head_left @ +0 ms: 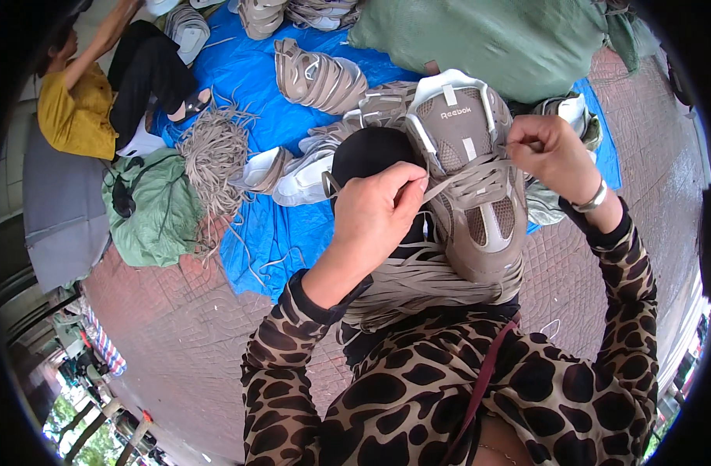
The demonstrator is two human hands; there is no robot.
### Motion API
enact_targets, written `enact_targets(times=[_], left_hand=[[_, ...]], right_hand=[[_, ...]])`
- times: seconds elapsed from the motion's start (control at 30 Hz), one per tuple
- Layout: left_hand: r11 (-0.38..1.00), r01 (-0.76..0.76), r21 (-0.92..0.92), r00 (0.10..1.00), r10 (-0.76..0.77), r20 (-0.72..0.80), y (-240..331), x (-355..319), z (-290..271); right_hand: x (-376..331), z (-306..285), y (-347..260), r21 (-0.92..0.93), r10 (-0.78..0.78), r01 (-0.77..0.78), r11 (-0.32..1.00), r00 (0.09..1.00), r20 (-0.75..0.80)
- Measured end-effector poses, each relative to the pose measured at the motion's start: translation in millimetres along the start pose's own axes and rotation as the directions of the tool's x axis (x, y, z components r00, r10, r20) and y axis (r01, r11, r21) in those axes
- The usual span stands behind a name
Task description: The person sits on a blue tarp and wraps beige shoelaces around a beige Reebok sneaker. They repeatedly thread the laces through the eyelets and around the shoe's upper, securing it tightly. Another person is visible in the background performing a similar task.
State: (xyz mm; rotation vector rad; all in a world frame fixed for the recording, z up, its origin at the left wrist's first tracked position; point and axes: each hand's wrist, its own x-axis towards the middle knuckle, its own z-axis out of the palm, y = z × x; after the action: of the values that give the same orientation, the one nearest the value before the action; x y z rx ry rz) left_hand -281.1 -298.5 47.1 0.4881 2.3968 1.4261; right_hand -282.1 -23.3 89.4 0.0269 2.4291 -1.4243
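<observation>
Item: patterned sleeves (282, 380), lower frame, dark spots on tan, framing the work from both sides.

Item: lace bundle (402, 287), taupe, loose strands, heaped across the lap at lower centre; probably kept there for easy reach.

Item: shoe (455, 155), taupe with white trim, right of centre, toe toward the wearer and its toe end over the bundle. Facing this way, it presumably leaves the eyelets open to both hands.

Item: lace (480, 177), threaded in crossing rows over the tongue, one length running out to each side.

Item: left hand (375, 213), centre; thumb and forefinger pinched on the lace's left length, apparently to keep it from slipping.

Item: right hand (554, 155), right of centre, a metal band (594, 198) at its wrist; fingertips pinched on the lace at the shoe's right edge, seemingly as a counter-hold.

Item: blue sheet (239, 70), upper left to centre, likely shielding goods from the brick paving (177, 311).

On it: nested shoe uppers (320, 76), stacked perhaps to save room; a lace heap (216, 155).

Item: large green sack (480, 35), top right of centre.

Item: seated co-worker (80, 116), yellow top, upper left.
</observation>
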Motion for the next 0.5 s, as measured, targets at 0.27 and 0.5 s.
enact_targets(times=[0.27,0.5], left_hand=[[0.987,-0.099,0.129,0.993,0.107,-0.054,0,3,1],[0.979,-0.061,0.195,0.998,0.060,0.014,11,1,-4]], right_hand=[[1,14,-13,-0.525,-0.416,0.320,0.788,0.906,-0.073],[0,12,-8,-0.479,-0.399,0.316,0.819,0.913,-0.080]])
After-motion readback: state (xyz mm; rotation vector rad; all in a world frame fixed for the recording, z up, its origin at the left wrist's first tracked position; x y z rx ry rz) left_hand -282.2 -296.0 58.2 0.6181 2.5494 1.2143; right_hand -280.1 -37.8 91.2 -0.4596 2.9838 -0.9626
